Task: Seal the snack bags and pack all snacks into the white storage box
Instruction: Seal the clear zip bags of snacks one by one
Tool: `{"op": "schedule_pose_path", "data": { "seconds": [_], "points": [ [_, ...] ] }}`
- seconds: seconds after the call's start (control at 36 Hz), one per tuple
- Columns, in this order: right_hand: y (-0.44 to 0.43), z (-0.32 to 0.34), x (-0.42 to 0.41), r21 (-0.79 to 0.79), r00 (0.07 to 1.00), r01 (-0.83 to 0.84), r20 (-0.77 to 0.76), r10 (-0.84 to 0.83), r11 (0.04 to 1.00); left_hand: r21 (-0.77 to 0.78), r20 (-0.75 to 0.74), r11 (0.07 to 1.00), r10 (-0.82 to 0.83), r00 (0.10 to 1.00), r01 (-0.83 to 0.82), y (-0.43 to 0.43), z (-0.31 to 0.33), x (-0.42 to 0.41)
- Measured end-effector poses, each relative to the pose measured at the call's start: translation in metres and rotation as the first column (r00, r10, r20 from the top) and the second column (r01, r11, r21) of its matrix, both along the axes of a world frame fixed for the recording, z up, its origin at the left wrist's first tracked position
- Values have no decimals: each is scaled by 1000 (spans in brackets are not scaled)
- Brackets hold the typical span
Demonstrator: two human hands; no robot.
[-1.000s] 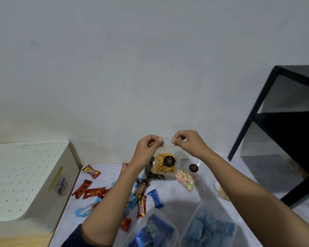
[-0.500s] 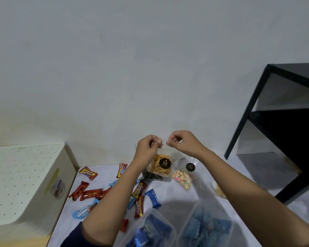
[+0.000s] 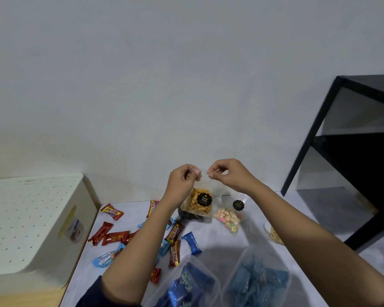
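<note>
Above table: left hand [image 3: 183,181] and right hand [image 3: 225,173] both pinch top edge of orange snack bag [image 3: 197,203], fingers curled.

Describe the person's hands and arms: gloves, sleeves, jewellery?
The left hand and right hand are bare, with no gloves, rings or watch visible. Both forearms are uncovered. A dark navy sleeve shows on the left arm near the elbow, at the bottom edge of the picture. The right arm shows no sleeve before it leaves the frame.
</note>
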State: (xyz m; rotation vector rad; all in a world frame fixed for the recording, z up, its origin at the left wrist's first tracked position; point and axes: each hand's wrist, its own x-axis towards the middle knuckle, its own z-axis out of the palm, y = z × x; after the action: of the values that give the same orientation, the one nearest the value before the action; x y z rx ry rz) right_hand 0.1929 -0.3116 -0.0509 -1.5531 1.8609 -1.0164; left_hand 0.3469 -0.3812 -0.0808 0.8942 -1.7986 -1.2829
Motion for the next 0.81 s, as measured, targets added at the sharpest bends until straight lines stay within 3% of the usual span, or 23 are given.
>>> {"op": "schedule_pose_path", "data": {
  "seconds": [0.33, 0.53, 0.69, 0.81],
  "points": [
    [16, -26, -11, 163, 996, 78, 20, -82, 984, 52, 15, 999, 8, 1000, -9, 3, -35, 3],
    [31, -56, -18, 363, 994, -53, 111, 14, 930, 103, 90, 992, -86, 992, 76, 16, -62, 0],
    [39, -78, -11, 358, 995, 43, 67, -72, 933, 103, 166, 993, -83, 983, 66, 23, -80, -7],
    [41, -87, -5, 345, 993, 106, 19, -120, 933, 18, 259, 997, 63, 964, -70, 28, -89, -13]
  ]
}}
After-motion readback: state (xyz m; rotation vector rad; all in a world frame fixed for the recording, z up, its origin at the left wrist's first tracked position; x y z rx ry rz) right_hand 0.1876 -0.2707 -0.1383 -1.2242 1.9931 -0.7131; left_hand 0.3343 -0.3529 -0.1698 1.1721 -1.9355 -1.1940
